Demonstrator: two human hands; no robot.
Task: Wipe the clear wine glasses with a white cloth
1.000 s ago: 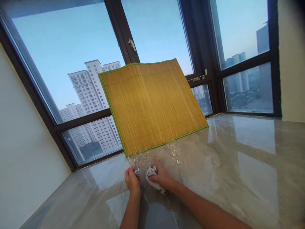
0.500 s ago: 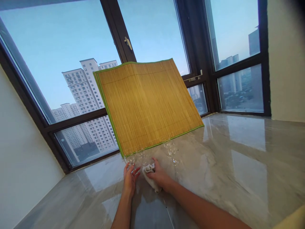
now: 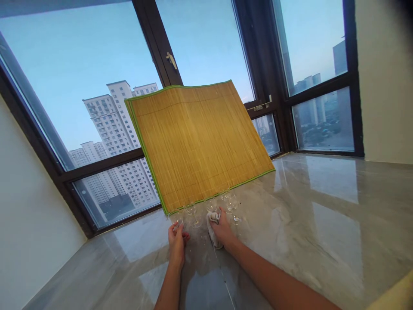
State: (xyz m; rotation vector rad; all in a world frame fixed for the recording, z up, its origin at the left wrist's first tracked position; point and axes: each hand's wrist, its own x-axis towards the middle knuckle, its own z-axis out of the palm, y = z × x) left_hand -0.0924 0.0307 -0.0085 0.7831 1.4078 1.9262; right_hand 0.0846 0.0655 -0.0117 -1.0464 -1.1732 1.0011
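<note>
In the head view I have a row of clear stemmed glasses, standing on a glossy stone counter (image 3: 309, 224). The left glass (image 3: 176, 218) is at the fingertips of the left hand (image 3: 177, 236); its fingers are partly curled, and I cannot tell whether they grip it or only touch it. Just right of it stands the second glass (image 3: 192, 214), and farther right the third glass (image 3: 211, 205), right behind the cloth. A right group (image 3: 229, 201) overlaps so much that I cannot count it. The glass is so clear and small from here that I cannot tell what, if anything, is inside.

My grip on the right is plain: the right hand (image 3: 223, 232) has the bunched cloth (image 3: 214, 230) pinched between thumb and fingers, with the index finger reaching forward. I cannot tell whether the cloth touches the third glass.

For edges, the mat (image 3: 203, 142) limits me on the far side: it leans on the window (image 3: 106, 56), its green lower border on the stone just behind the glasses. The left wall (image 3: 32, 206) closes the left side. My widest stretch of stone runs right, toward the right wall (image 3: 383, 94).
</note>
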